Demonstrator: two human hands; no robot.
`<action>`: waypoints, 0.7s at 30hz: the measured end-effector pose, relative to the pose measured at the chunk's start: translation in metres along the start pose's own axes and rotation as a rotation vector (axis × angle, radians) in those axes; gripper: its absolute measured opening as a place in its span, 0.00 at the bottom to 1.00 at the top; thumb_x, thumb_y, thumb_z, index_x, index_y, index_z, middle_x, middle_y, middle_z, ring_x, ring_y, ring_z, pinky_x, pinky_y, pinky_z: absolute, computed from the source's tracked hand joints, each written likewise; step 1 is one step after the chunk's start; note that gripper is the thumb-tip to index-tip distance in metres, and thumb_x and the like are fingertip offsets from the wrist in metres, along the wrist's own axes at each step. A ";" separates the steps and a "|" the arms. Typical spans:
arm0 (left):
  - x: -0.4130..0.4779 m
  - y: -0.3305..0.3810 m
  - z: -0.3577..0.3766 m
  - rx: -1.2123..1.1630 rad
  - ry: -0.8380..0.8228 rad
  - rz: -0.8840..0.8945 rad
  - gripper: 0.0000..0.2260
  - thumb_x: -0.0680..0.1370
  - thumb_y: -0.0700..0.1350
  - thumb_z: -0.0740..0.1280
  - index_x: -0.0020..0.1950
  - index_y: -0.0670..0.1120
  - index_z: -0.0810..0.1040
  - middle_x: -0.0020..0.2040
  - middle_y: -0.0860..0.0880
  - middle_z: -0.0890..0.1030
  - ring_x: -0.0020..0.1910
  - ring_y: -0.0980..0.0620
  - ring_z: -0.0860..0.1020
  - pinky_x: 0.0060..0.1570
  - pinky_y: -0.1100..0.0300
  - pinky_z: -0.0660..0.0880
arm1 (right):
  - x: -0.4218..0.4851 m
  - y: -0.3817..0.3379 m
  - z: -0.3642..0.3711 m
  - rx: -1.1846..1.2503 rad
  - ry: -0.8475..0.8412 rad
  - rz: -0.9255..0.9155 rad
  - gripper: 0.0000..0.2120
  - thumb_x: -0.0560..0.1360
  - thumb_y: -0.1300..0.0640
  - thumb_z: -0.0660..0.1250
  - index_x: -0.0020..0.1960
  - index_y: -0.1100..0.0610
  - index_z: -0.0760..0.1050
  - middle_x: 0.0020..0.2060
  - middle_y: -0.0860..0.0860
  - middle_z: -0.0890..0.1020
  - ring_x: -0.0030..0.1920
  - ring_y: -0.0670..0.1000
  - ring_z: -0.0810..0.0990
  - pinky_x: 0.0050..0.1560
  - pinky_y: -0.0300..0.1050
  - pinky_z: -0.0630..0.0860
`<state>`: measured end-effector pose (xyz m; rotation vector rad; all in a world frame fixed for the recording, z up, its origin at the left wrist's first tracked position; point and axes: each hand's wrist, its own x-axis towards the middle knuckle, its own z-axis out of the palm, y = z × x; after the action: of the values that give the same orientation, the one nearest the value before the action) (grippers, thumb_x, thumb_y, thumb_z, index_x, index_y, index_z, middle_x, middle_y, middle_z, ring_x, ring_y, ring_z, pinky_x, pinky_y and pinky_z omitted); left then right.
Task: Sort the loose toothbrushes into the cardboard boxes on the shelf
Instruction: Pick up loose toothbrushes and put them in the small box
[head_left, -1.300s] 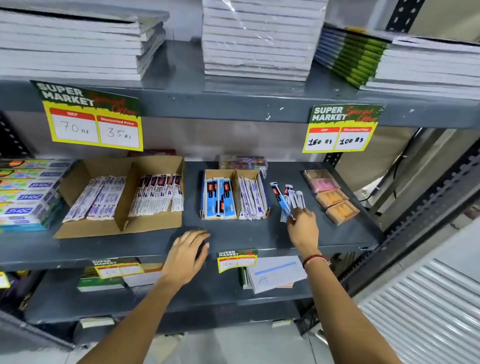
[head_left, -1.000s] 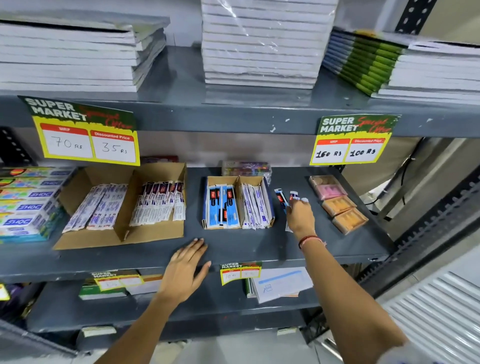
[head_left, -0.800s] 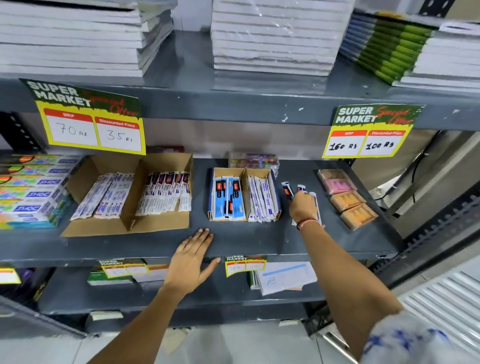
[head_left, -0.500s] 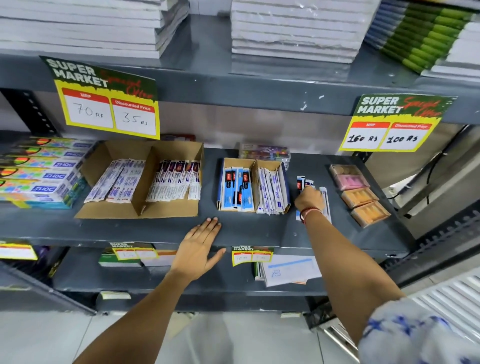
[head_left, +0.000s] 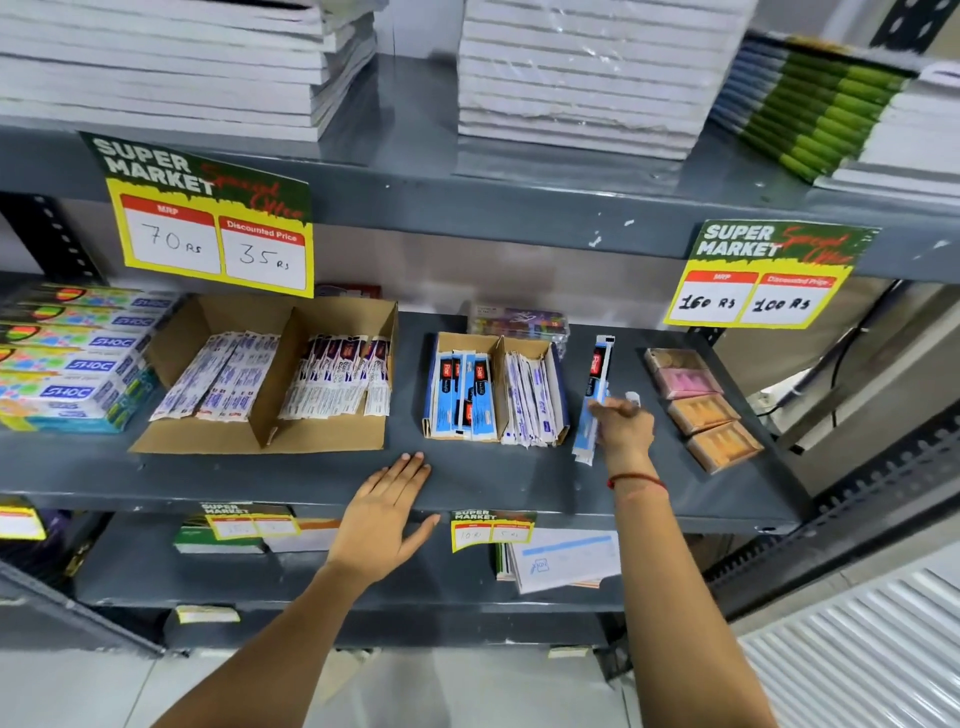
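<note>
The right hand (head_left: 623, 431) pinches a blue toothbrush pack (head_left: 595, 395) near its lower end, just right of the small cardboard box (head_left: 493, 395). The pack's long axis runs from front to back of the shelf (head_left: 311, 478), its red-labelled end pointing to the back wall. The left hand (head_left: 384, 519) rests flat on the shelf's front edge, fingers close together, thumb spread out.

Left price tag (head_left: 208, 228): SUPER MARKET, 70/35 Rs.
</note>
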<state>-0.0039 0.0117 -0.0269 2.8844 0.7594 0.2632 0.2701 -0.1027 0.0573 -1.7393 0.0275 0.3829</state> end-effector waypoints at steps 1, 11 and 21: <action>0.000 0.000 0.000 0.001 0.003 -0.001 0.29 0.77 0.61 0.50 0.68 0.43 0.71 0.68 0.45 0.73 0.67 0.47 0.70 0.65 0.48 0.61 | -0.006 -0.001 0.000 0.132 -0.054 0.035 0.07 0.72 0.70 0.69 0.38 0.62 0.76 0.39 0.58 0.77 0.37 0.53 0.75 0.35 0.38 0.72; -0.001 0.004 -0.006 -0.031 0.005 -0.003 0.37 0.77 0.65 0.38 0.68 0.42 0.70 0.68 0.44 0.72 0.68 0.46 0.69 0.66 0.48 0.64 | -0.075 -0.005 0.025 0.300 -0.393 -0.016 0.09 0.73 0.69 0.69 0.40 0.57 0.76 0.21 0.44 0.81 0.32 0.47 0.76 0.32 0.37 0.71; -0.001 0.005 -0.008 -0.035 -0.012 -0.009 0.35 0.78 0.63 0.40 0.67 0.41 0.72 0.67 0.43 0.73 0.67 0.46 0.70 0.64 0.48 0.67 | -0.112 0.001 0.055 0.241 -0.517 -0.048 0.08 0.72 0.69 0.70 0.41 0.57 0.78 0.23 0.43 0.83 0.27 0.36 0.80 0.28 0.27 0.74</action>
<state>-0.0041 0.0078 -0.0183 2.8466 0.7586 0.2558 0.1507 -0.0723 0.0779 -1.3617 -0.3271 0.7515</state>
